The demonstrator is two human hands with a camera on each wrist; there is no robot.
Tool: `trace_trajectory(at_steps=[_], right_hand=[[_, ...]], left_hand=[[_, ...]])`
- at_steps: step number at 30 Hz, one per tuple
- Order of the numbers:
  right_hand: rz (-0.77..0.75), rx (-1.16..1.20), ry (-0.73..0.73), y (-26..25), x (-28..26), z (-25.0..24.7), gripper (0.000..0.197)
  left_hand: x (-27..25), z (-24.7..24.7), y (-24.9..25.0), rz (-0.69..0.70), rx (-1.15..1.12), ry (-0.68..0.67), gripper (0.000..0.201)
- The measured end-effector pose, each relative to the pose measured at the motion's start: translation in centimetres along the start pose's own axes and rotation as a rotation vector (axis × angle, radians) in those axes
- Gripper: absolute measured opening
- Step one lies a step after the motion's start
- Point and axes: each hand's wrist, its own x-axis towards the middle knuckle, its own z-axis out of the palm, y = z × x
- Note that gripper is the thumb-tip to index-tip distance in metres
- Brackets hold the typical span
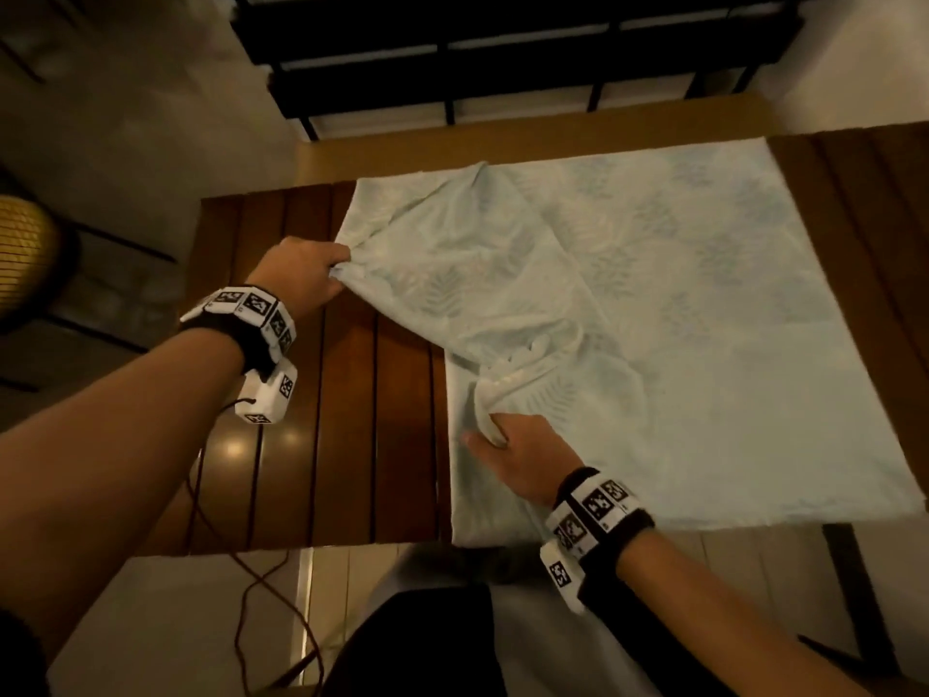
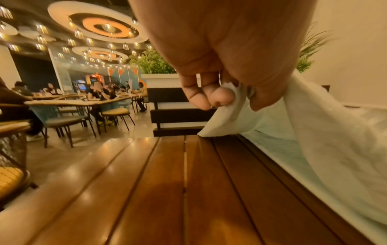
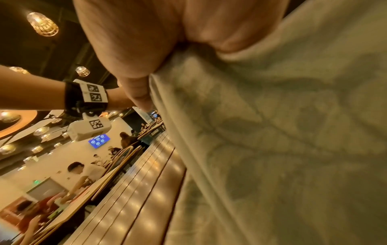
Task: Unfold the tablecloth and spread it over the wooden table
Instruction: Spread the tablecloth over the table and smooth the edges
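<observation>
A pale green tablecloth (image 1: 653, 274) with a faint leaf print lies over the right part of the slatted wooden table (image 1: 321, 394). Its top layer is lifted and pulled leftward. My left hand (image 1: 306, 276) pinches the far corner of that layer above the bare slats; the left wrist view shows thumb and fingers (image 2: 222, 97) holding the cloth (image 2: 335, 140). My right hand (image 1: 518, 450) grips a bunched fold at the cloth's near left edge. In the right wrist view the cloth (image 3: 272, 149) fills the frame under my fingers (image 3: 138, 92).
A dark slatted bench (image 1: 502, 57) stands beyond the table's far edge. A wicker chair (image 1: 25, 249) sits at the left. A thin cable (image 1: 261, 570) hangs from my left wrist past the table's near edge. Other diners and tables (image 2: 83, 102) are farther off.
</observation>
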Motion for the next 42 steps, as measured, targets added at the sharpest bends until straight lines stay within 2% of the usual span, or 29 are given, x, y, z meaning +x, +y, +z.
trace_trajectory(at_steps=[7,13,18,24,27,29,30,32,34,35,37,39,41,42], right_hand=[[-0.109,-0.139,-0.111,-5.1,1.9,5.5,0.041],[-0.039,-0.167,-0.223,-10.7,5.6,12.7,0.042],[-0.006,-0.183,-0.374,-16.6,8.0,18.8,0.042],[-0.107,-0.188,-0.528,-23.2,10.3,23.6,0.044],[-0.238,-0.222,-0.568,-25.2,11.5,26.1,0.045],[-0.348,-0.245,-0.557,-26.0,12.1,27.6,0.053],[-0.372,-0.235,-0.554,-26.3,12.3,28.3,0.052],[-0.316,-0.191,-0.564,-27.0,12.6,29.2,0.037],[-0.236,-0.121,-0.622,-27.3,12.7,28.9,0.039],[-0.241,-0.098,-0.608,-26.9,12.8,28.4,0.040],[-0.249,-0.041,-0.474,-24.9,12.6,26.6,0.034],[-0.166,0.036,-0.275,-20.6,12.1,23.6,0.017],[-0.034,-0.004,-0.068,-14.9,10.6,19.1,0.010],[0.056,-0.070,0.017,-11.9,9.4,16.4,0.010]], left_hand=[[-0.4,-2.3,-10.0,-0.092,-0.012,0.073,0.002],[1.0,-1.9,-20.5,-0.141,-0.093,0.126,0.012],[2.5,-1.1,-28.2,-0.182,-0.136,0.116,0.010],[3.1,-1.3,-34.6,-0.257,-0.100,0.144,0.015],[3.2,-1.6,-37.9,-0.318,-0.079,0.166,0.013],[3.5,-1.6,-39.7,-0.367,-0.049,0.158,0.015],[3.5,-1.4,-40.2,-0.385,-0.038,0.132,0.015],[2.9,-0.4,-40.2,-0.374,-0.033,0.056,0.013],[1.4,1.3,-39.3,-0.332,-0.032,-0.038,0.011],[0.3,2.3,-38.8,-0.316,-0.034,-0.069,0.018],[-2.9,4.7,-36.7,-0.284,-0.089,-0.005,0.027],[-7.8,7.7,-32.5,-0.164,-0.205,0.100,0.033],[-13.9,10.0,-26.1,0.011,-0.355,0.020,0.043],[-17.0,10.9,-22.9,0.072,-0.412,-0.101,0.044]])
